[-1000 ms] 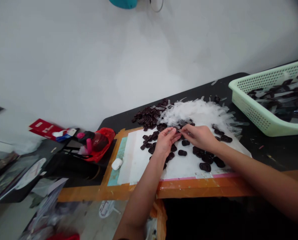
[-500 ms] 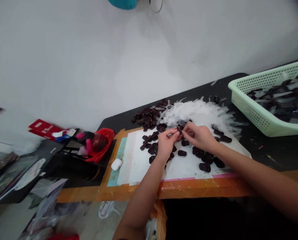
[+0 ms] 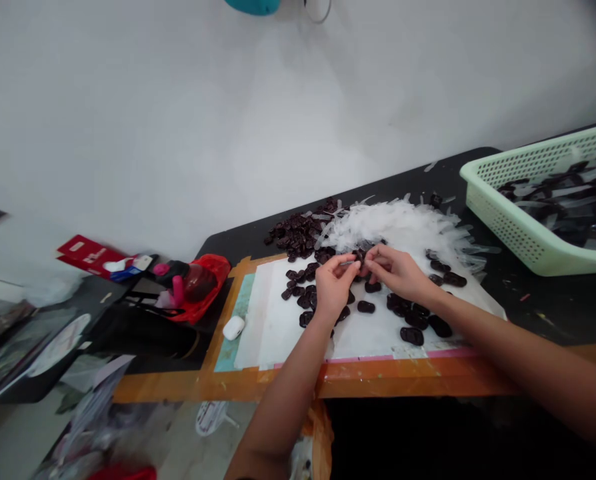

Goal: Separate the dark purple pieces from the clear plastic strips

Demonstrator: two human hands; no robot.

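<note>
Left hand (image 3: 332, 283): your thumb and fingers are pinched narrow, seemingly on a small dark piece (image 3: 361, 259); the fingertips partly hide it.
Right hand (image 3: 395, 272): your fingertips are drawn in beside the left ones, at that same piece; you cannot tell from here whether they grip it.
Dark piece: between your two hands, above the white sheet (image 3: 278, 320).
Loose dark pieces (image 3: 366, 307): scattered on the sheet around and below your hands, some touching.
Clear strips (image 3: 393, 223): heaped in a fan just beyond your hands.
Dark heap (image 3: 298, 233): piled beyond your left hand, next to the strips.
White case (image 3: 233, 327): near the sheet's left edge, on a green mat (image 3: 227, 357).
Green basket (image 3: 533, 247): on the black table (image 3: 543, 300) to your right, holding more dark pieces and strips.
Red bag (image 3: 218, 267): at your far left, around a dark red container (image 3: 199, 283).
</note>
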